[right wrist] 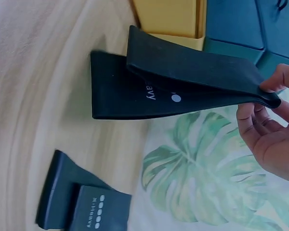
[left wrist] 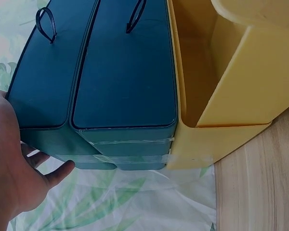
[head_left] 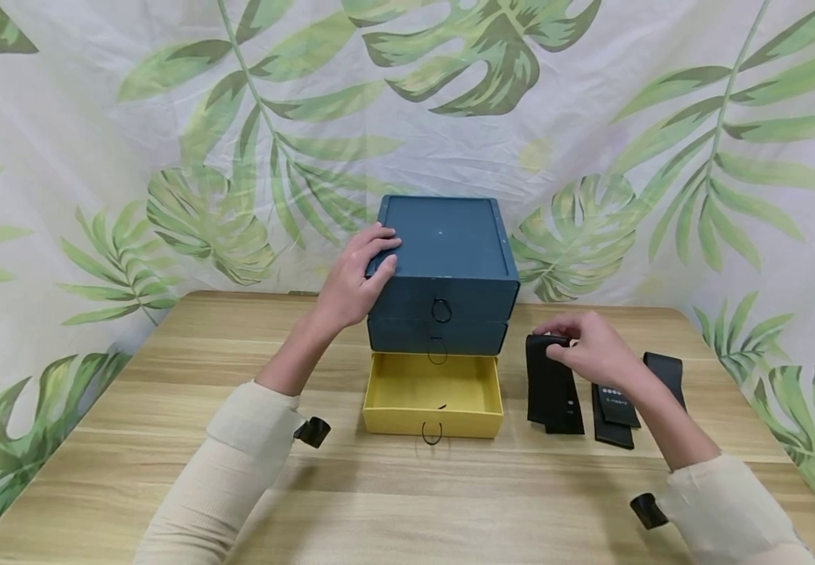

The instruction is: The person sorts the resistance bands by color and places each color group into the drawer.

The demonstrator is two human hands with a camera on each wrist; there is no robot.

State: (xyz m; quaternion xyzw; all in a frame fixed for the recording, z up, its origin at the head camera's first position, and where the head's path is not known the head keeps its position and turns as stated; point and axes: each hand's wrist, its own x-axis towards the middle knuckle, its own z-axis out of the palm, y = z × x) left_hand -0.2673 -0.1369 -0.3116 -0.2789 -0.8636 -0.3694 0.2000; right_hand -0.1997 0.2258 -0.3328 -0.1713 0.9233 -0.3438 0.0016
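Note:
In the head view, my left hand (head_left: 352, 276) rests on the top left edge of a stacked drawer box (head_left: 443, 239) with blue upper drawers. Below them a yellow drawer (head_left: 400, 422) is pulled out, a small dark mark showing inside. Right of the box, my right hand (head_left: 597, 351) pinches the folded end of a black resistance band (head_left: 546, 380) between thumb and fingers. The band hangs doubled; part of the word "Heavy" shows on it in the right wrist view. Nearby on the table lie a folded black band (right wrist: 97, 211) marked "X-Heavy" and another black band (head_left: 664, 375), partly behind my right forearm.
All of this stands on a wood-grain table (head_left: 407, 502). Behind it hangs a leaf-patterned cloth (head_left: 450, 149). Black loop pulls (head_left: 440, 311) stick out from the drawer fronts. Clear tape (left wrist: 130, 142) runs along the side of the box.

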